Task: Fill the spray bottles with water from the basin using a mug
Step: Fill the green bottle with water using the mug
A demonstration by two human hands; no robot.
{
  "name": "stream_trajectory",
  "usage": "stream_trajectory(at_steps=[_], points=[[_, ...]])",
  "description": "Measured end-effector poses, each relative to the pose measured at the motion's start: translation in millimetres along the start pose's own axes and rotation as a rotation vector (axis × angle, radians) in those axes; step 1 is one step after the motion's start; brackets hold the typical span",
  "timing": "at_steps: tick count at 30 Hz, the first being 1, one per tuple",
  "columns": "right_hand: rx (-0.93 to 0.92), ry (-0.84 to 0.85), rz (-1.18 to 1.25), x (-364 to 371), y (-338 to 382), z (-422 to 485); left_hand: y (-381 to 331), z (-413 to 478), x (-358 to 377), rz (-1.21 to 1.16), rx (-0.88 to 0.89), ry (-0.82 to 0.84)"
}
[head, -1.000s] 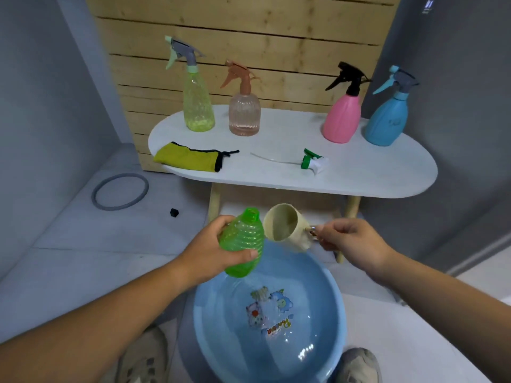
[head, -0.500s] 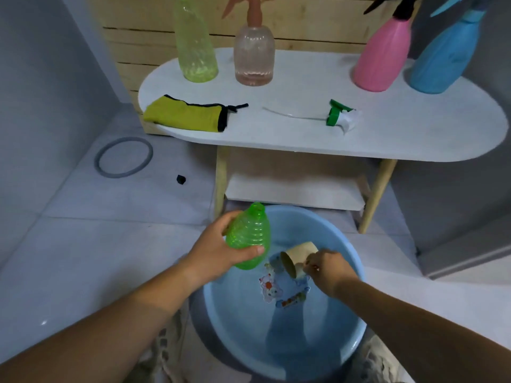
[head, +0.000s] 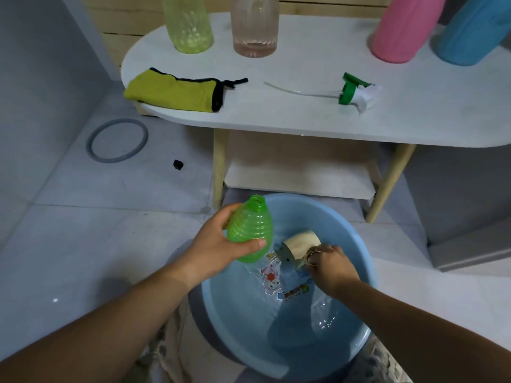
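the scooping step looks under way: the right hand (head: 330, 265) grips the beige mug (head: 300, 244) by its handle, tipped sideways into the water of the blue basin (head: 356, 244). the left hand (head: 218, 244) holds the uncapped green bottle (head: 250, 229) above the basin's rim, its fill level unclear. next likely calls for lifting the mug and pouring steadily into the narrow neck.

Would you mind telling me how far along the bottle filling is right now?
Done: the green bottle is uncapped, and a spray head lies on the table. In hand: the left hand holds that bottle over the basin while the right hand dips the mug into the water. Left: pouring and recapping. Whether the yellow-green, clear, pink and blue bottles are filled I cannot tell.
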State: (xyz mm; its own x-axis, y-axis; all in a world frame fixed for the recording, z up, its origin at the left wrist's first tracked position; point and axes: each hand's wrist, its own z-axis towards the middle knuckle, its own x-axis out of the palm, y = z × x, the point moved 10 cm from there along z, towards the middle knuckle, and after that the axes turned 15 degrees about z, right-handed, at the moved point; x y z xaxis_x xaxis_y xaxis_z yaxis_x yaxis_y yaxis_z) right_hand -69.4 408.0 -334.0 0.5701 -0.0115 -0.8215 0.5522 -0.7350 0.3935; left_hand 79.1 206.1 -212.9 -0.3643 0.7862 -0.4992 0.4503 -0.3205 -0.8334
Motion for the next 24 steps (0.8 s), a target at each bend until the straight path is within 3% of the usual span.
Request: stream_trajectory(at_steps=[7,12,16,24], points=[[-0.075,0.024,0.124,1.6,17.7,-3.7,-2.1,-3.3,2.9,0.002,0.009,0.021],[0.222,0.020,0.770,3.1,-5.4,-7.8,-9.5,-6.1,-0.2,0.005,0.030,0.018],[0.273,0.053,1.173,0.9,-4.2,-17.3,-16.0,-9.8,-6.5,0.007,0.047,0.004],[0.119,0.022,1.376,-74.1,21.4,-32.1,-33.1,-8.1,-22.7,-0.073,0.081,-0.064]])
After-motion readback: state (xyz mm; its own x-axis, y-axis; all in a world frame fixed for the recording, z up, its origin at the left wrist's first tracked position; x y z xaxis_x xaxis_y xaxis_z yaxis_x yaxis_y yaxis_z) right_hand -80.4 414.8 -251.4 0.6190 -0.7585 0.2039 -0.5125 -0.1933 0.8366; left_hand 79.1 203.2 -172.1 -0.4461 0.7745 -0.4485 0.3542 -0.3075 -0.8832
